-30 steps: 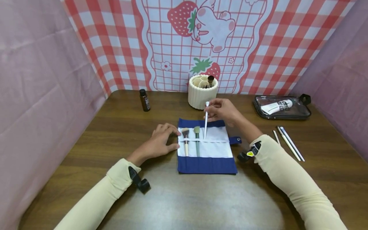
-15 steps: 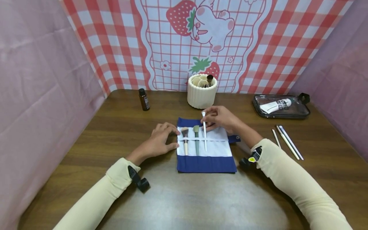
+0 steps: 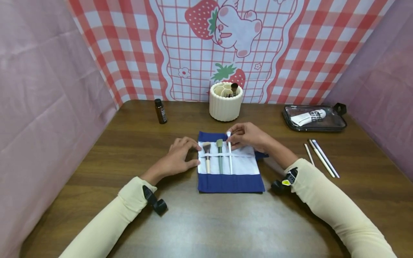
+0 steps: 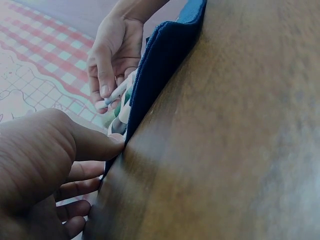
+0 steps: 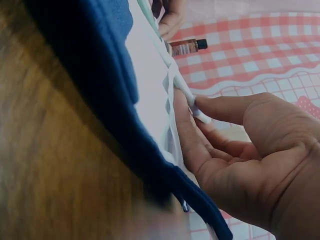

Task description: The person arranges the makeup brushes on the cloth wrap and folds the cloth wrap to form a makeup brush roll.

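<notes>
A navy brush roll (image 3: 230,183) with a white lining lies unfolded on the table in the head view. My right hand (image 3: 246,136) pinches a slim white makeup brush (image 3: 230,157) near its top, between thumb and fingers. The brush's handle runs under the white elastic band (image 3: 243,155), its lower end at the navy pocket's edge. Left of it, a green brush (image 3: 220,161) and a dark-bristled brush with a pale handle (image 3: 207,163) sit under the band. My left hand (image 3: 175,157) rests at the roll's left edge, thumb and fingertips touching it.
Several slim brushes (image 3: 322,157) lie on the table at right. Behind them is a clear black-rimmed case (image 3: 335,123) with a white tube (image 3: 308,117). A ribbed cream holder (image 3: 224,107) with a dark brush stands behind the roll, and a brown bottle (image 3: 160,113) at back left.
My right hand has moved down toward the roll, sliding the white brush through the elastic band until its lower end meets the navy pocket. My left hand stays at the roll's edge.
</notes>
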